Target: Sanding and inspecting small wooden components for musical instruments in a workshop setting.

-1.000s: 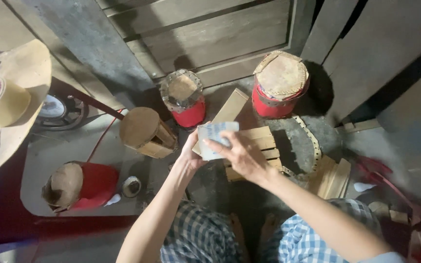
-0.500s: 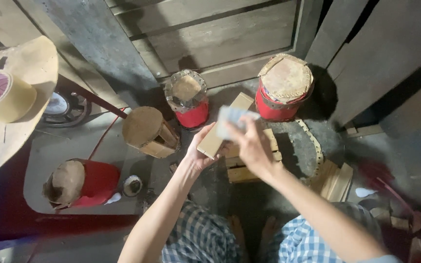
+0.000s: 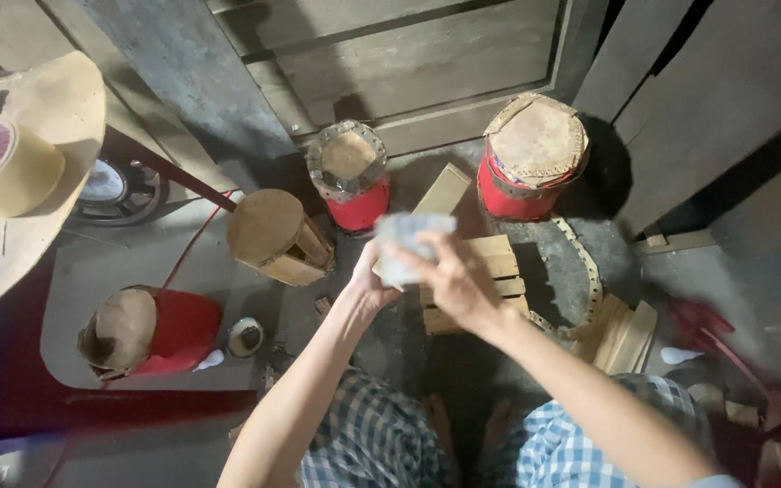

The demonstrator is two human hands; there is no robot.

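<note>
Both hands are raised in front of me over the floor. My right hand [image 3: 458,285] grips a small pale grey sheet [image 3: 406,242], blurred by motion. My left hand [image 3: 365,282] sits just left of it, against the end of a long wooden slat [image 3: 440,194] and under the sheet; its fingers are mostly hidden. Below the hands lies a stack of wooden slats [image 3: 490,271]. Around them stand small drums: a red one with a studded rim [image 3: 350,176], a larger red one [image 3: 535,154], a bare wooden one on its side [image 3: 277,235] and a red one at the lower left [image 3: 151,330].
A roll of tape [image 3: 2,167] lies on a round wooden board at the left. A speaker cone [image 3: 110,185] sits beside it. A studded strip [image 3: 585,271] curls by more slats [image 3: 625,334] on the right. Wooden panels close the back. My knees in checked cloth are below.
The hands lifted the grey sheet and the slat end up off the stack, then the sheet drifted slightly left and down. The view shifted a little; the drums stayed put.
</note>
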